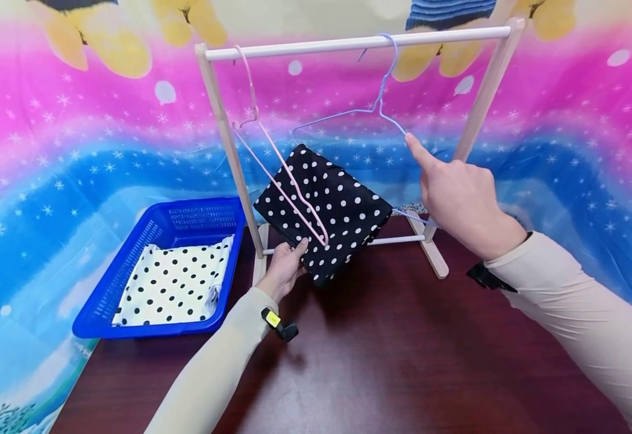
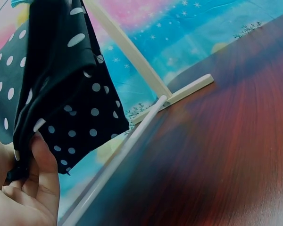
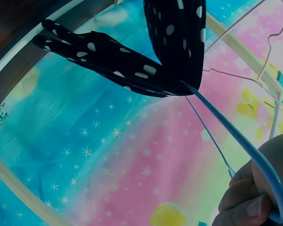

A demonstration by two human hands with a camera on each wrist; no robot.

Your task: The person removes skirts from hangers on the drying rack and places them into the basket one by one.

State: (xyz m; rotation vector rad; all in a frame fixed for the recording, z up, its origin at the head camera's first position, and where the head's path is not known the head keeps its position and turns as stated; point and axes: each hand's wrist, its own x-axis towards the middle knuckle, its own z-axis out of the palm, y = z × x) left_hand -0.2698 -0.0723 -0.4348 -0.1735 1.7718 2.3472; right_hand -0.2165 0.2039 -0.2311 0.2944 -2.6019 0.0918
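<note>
A black cloth with white dots (image 1: pixel 343 205) is folded over the lower wire of a blue hanger (image 1: pixel 343 113), which hooks onto the rack's top bar. My left hand (image 1: pixel 284 268) pinches the cloth's lower left edge between thumb and fingers; the left wrist view shows the bunched fabric (image 2: pixel 92 113) in that grip. My right hand (image 1: pixel 462 199) holds the right side of the blue hanger, index finger stretched toward its sloping wire. In the right wrist view, curled fingers (image 3: pixel 245 202) lie around the hanger's bent corner, and its wire (image 3: pixel 236 134) runs into the cloth's fold.
A pink hanger (image 1: pixel 280 160) hangs at the left of the wooden rack (image 1: pixel 220 120), in front of the black cloth. On the left, a blue basket (image 1: pixel 90 322) holds a white cloth with black dots (image 1: pixel 175 280). The dark table (image 1: pixel 375 361) extends toward me.
</note>
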